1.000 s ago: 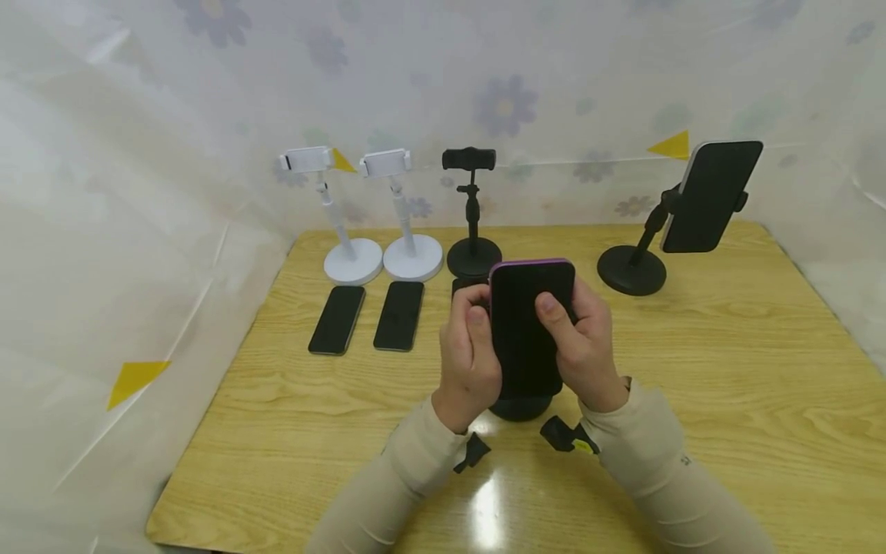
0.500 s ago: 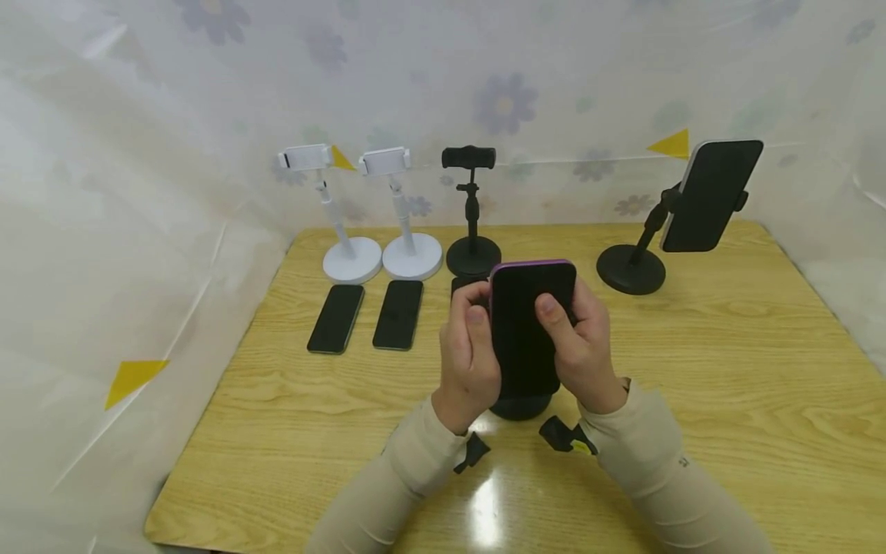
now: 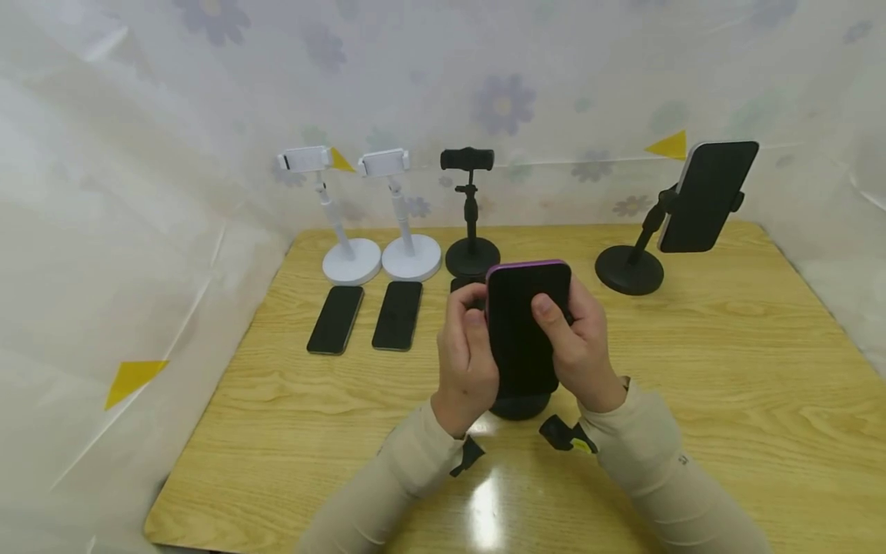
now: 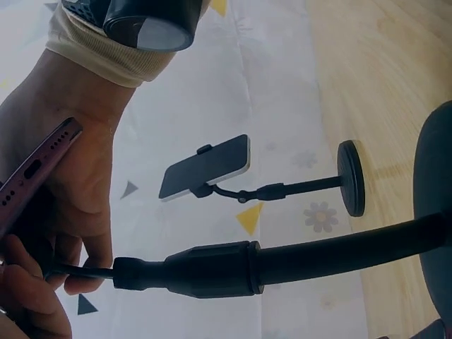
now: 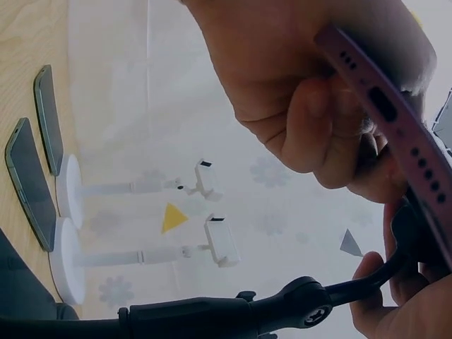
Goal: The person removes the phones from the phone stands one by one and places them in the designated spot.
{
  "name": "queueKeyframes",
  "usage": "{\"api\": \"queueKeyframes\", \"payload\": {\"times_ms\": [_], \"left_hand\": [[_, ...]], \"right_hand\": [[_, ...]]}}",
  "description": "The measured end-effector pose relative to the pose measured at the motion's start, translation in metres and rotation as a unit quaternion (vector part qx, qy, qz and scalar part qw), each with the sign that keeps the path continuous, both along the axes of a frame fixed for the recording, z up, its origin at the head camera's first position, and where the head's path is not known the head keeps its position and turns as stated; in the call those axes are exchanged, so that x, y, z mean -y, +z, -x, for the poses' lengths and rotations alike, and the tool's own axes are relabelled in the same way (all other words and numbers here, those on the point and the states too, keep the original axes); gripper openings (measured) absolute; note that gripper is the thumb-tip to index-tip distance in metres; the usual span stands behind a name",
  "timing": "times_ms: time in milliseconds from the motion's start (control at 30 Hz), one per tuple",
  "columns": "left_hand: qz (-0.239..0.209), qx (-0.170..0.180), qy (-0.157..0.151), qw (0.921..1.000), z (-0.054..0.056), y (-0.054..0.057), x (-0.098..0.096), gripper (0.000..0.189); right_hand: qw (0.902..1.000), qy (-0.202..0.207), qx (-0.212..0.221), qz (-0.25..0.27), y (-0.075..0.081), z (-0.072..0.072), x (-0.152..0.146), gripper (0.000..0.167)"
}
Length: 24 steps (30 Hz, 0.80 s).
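Hardly anything moves since the last look: my left grip (image 3: 465, 373) and right grip (image 3: 583, 350) still curl snugly round the purple-edged phone (image 3: 515, 346) between them. So I seem to be holding it steady above the black base (image 3: 521, 408). Ahead-left of my grips, white stands (image 3: 411, 258) sit on the wooden surface (image 3: 291, 446), before a flowery sheet (image 3: 429, 108).

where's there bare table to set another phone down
Free: the table right of the right sleeve, in front of the loaded black stand; also between the left sleeve and the flat phones. Crowded: around the held phone, and back left, where white stands sit close behind those phones.
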State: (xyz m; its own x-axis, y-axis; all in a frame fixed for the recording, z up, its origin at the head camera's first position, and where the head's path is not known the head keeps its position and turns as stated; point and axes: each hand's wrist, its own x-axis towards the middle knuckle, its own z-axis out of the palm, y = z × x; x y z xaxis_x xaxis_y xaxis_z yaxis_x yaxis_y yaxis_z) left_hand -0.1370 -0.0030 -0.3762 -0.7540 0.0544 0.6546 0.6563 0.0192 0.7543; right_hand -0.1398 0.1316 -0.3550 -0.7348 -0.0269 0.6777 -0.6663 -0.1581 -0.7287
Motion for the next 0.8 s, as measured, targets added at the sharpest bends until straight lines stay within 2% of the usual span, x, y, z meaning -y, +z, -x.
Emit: {"api": "queueKeyframes", "payload": {"times_ms": [133,233,333,433,567,667,800], "left_hand": [[0.022,-0.008,-0.008,0.9997,-0.003,-0.005,0.003,0.053],[0.044,-0.009,-0.037,0.9983,-0.008,-0.01,0.005,0.043],[0.058,0.015,-0.065,0.9961,-0.014,-0.015,0.007,0.04],[0.08,0.037,-0.051,0.9948,-0.021,-0.017,0.011,0.038],[0.128,0.041,-0.021,0.9907,-0.026,-0.017,0.018,0.018],[0.15,0.029,-0.023,0.9881,-0.026,-0.015,0.021,0.011],[0.154,0.023,-0.033,0.9872,-0.026,-0.01,0.023,0.012]], "right_hand": [[1.0,-0.001,0.009,0.002,0.0,0.0,0.0,0.013],[0.9999,-0.003,0.016,0.002,0.0,0.0,-0.001,0.014],[0.9998,-0.001,0.018,0.003,0.0,0.0,-0.001,0.014],[0.9998,0.006,0.016,0.005,0.001,0.0,-0.001,0.015],[0.9998,0.011,0.016,-0.004,0.003,-0.002,-0.001,0.018],[0.9996,0.014,0.021,-0.011,0.005,-0.003,0.0,0.02],[0.9994,0.02,0.026,-0.011,0.005,-0.004,0.001,0.022]]}}
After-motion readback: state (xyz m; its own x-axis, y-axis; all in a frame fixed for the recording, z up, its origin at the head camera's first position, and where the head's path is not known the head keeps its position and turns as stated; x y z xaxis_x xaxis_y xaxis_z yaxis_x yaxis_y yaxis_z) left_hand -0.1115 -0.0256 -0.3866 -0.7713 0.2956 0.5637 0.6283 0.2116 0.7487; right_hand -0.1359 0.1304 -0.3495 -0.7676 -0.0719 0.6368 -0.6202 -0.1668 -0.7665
